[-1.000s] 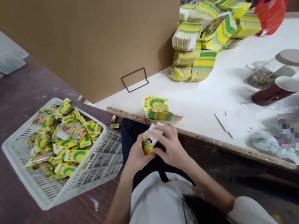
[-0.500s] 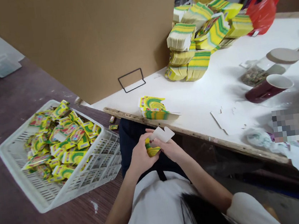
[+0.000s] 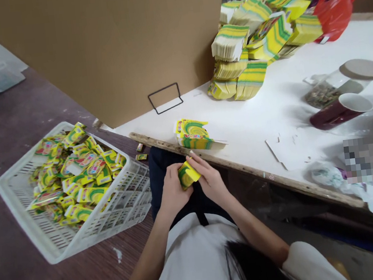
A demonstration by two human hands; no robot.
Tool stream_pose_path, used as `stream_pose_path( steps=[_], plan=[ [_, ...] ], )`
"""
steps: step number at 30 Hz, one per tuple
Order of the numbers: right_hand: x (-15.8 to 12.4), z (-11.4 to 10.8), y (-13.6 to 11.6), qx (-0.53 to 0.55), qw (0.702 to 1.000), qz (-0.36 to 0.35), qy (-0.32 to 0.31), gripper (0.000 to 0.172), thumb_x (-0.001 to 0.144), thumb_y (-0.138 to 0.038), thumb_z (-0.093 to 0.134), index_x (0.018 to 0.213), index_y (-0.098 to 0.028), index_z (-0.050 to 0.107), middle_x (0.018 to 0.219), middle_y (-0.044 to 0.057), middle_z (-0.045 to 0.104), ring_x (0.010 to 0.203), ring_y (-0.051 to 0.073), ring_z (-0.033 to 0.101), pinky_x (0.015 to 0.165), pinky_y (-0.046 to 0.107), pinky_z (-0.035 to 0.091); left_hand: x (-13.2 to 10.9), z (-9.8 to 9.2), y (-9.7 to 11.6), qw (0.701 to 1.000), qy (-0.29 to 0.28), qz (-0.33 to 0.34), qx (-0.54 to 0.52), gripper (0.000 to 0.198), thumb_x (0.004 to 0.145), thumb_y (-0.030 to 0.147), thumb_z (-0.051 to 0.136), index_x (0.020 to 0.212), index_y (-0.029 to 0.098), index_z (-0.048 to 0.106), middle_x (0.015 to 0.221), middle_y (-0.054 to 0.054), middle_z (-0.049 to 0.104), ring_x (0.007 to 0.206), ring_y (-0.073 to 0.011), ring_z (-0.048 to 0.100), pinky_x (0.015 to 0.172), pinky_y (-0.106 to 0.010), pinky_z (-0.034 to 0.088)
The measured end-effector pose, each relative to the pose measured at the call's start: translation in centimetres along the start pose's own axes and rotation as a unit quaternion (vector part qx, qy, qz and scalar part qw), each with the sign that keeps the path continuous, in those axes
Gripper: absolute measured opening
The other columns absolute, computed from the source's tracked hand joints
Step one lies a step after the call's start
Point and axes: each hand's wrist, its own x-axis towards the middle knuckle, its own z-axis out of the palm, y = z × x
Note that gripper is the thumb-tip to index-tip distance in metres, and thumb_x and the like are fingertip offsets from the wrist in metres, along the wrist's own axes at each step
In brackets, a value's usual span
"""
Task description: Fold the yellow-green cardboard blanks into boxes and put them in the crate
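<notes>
Over my lap, both hands grip one small yellow-and-green carton [image 3: 187, 174]. My left hand [image 3: 172, 191] wraps its lower left side. My right hand [image 3: 209, 180] presses its upper right side, fingers closed against it. Just beyond, at the table's near edge, lies a short stack of flat yellow-green cartons [image 3: 194, 135]. A white plastic basket [image 3: 31, 229] on the floor to my left holds many folded cartons of the same kind [image 3: 75, 170].
Large bundles of flat cartons [image 3: 256, 46] are piled at the back of the white table [image 3: 254, 118], against a brown cardboard sheet [image 3: 111, 45]. A maroon mug [image 3: 341, 111], a lidded jar [image 3: 341, 82] and a red bag [image 3: 336, 6] stand to the right. A wire stand [image 3: 165, 98] sits by the cardboard.
The white flap that stuck up from the carton has been folded in; the carton now looks shut, with only its printed faces showing. Both hands stayed over my lap.
</notes>
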Motion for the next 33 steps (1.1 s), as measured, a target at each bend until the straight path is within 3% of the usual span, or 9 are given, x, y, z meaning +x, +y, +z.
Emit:
stream_pose_path(
  steps=[4, 11, 14, 18, 20, 24, 26, 28, 33],
  plan=[
    [0.8, -1.3, 0.4, -0.032, 0.996, -0.014, -0.083, 0.043, 0.099, -0.019, 0.054, 0.140, -0.027, 0.062, 0.165, 0.009, 0.035, 0.148, 0.026, 0.042, 0.119, 0.041, 0.042, 0.1, -2.0, 0.3, 0.998, -0.058, -0.020, -0.004, 0.054, 0.072, 0.025, 0.074, 0.123, 0.021, 0.055, 0.119, -0.010, 0.069, 0.108, -0.0276, 0.068, 0.097, -0.045, 0.054],
    [1.8, -4.2, -0.5, -0.051, 0.968, -0.010, -0.247, 0.017, 0.092, -0.027, 0.069, 0.107, -0.020, 0.074, 0.136, 0.016, 0.063, 0.144, 0.029, 0.048, 0.111, 0.044, 0.050, 0.5, -3.8, 1.1, 0.989, -0.148, -0.021, -0.004, 0.058, 0.062, 0.026, 0.082, 0.117, 0.023, 0.063, 0.107, -0.003, 0.076, 0.090, -0.0234, 0.073, 0.086, -0.037, 0.058],
    [1.4, -3.3, -0.4, -0.048, 0.979, -0.014, -0.196, 0.025, 0.091, -0.023, 0.068, 0.115, -0.018, 0.066, 0.139, 0.018, 0.059, 0.145, 0.029, 0.046, 0.113, 0.047, 0.047, 0.5, -3.5, 1.4, 0.991, -0.130, -0.017, 0.005, 0.058, 0.063, 0.026, 0.080, 0.118, 0.021, 0.064, 0.110, -0.005, 0.075, 0.094, -0.0249, 0.072, 0.089, -0.039, 0.056],
    [1.4, -1.8, -0.6, -0.028, 0.996, -0.032, -0.072, 0.066, 0.086, -0.030, 0.074, 0.143, -0.017, 0.044, 0.147, 0.021, 0.050, 0.140, 0.031, 0.049, 0.113, 0.050, 0.045, 0.7, -3.6, 0.7, 0.992, -0.046, -0.039, -0.109, 0.055, 0.063, 0.029, 0.084, 0.114, 0.022, 0.065, 0.103, -0.004, 0.074, 0.089, -0.0225, 0.071, 0.082, -0.034, 0.057],
    [2.3, -2.4, -1.0, -0.042, 0.998, -0.027, -0.026, 0.062, 0.086, -0.035, 0.075, 0.139, -0.020, 0.049, 0.137, 0.017, 0.059, 0.126, 0.030, 0.059, 0.105, 0.047, 0.051, 1.2, -4.6, -0.2, 0.958, 0.103, -0.064, -0.259, 0.049, 0.067, 0.042, 0.084, 0.108, 0.024, 0.064, 0.103, -0.004, 0.072, 0.089, -0.0204, 0.071, 0.078, -0.030, 0.058],
    [5.7, -5.4, -1.2, -0.179, 0.978, 0.045, 0.101, 0.025, 0.093, -0.032, 0.065, 0.116, -0.023, 0.065, 0.114, 0.011, 0.067, 0.106, 0.027, 0.064, 0.096, 0.045, 0.053, 2.2, -7.6, -2.4, 0.753, 0.397, -0.130, -0.508, 0.047, 0.084, 0.069, 0.058, 0.101, 0.025, 0.058, 0.124, -0.009, 0.062, 0.121, -0.0215, 0.063, 0.094, -0.030, 0.056],
    [7.5, -6.5, -0.7, -0.234, 0.959, 0.086, 0.136, 0.024, 0.092, -0.030, 0.066, 0.113, -0.019, 0.066, 0.115, 0.015, 0.063, 0.109, 0.031, 0.059, 0.098, 0.050, 0.049, 2.3, -8.1, -3.1, 0.693, 0.414, -0.200, -0.555, 0.047, 0.090, 0.067, 0.051, 0.104, 0.023, 0.056, 0.130, -0.012, 0.058, 0.129, -0.0214, 0.058, 0.100, -0.032, 0.054],
    [8.9, -6.9, 0.1, -0.261, 0.949, 0.112, 0.135, 0.023, 0.089, -0.031, 0.071, 0.105, -0.015, 0.068, 0.111, 0.020, 0.062, 0.109, 0.035, 0.056, 0.098, 0.054, 0.044, 2.1, -7.4, -3.6, 0.675, 0.383, -0.261, -0.573, 0.040, 0.094, 0.059, 0.050, 0.107, 0.021, 0.055, 0.125, -0.013, 0.060, 0.122, -0.0206, 0.062, 0.100, -0.034, 0.055],
    [10.4, -6.4, 1.6, -0.300, 0.938, 0.132, 0.109, 0.023, 0.088, -0.034, 0.073, 0.092, -0.015, 0.063, 0.103, 0.019, 0.060, 0.104, 0.033, 0.053, 0.097, 0.051, 0.041, 1.4, -4.2, -4.1, 0.719, 0.290, -0.306, -0.553, 0.023, 0.088, 0.037, 0.065, 0.103, 0.020, 0.061, 0.103, -0.006, 0.069, 0.086, -0.0131, 0.069, 0.079, -0.026, 0.056]
  ],
)
